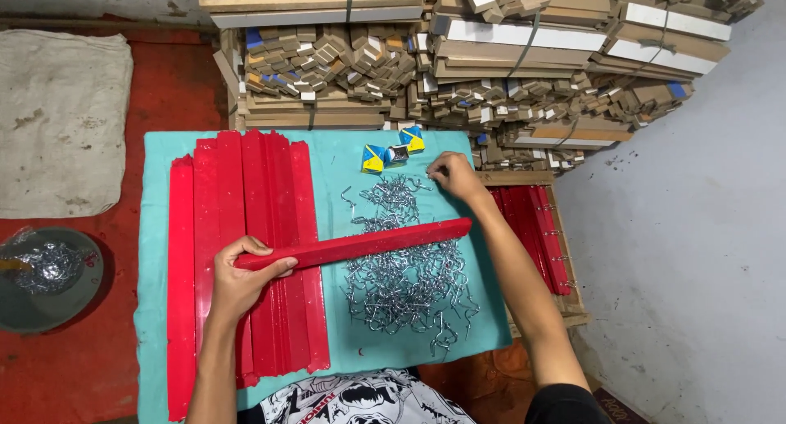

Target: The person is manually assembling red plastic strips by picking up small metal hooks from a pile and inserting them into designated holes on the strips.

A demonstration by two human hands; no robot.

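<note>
The left hand (241, 278) grips one end of a red strip (356, 244), which lies slantwise over the pile of metal hooks (405, 264) on the teal table (344, 166). The right hand (454, 174) pinches at the pile's far edge, seemingly closed on a hook, though it is too small to tell. Red strips (246, 252) lie stacked beneath the left hand; small blue-and-yellow boxes (393, 150) sit beyond the hooks.

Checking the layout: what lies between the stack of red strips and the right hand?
In the head view, bare teal mat and scattered metal hooks lie between the red strips and the right hand.
</note>
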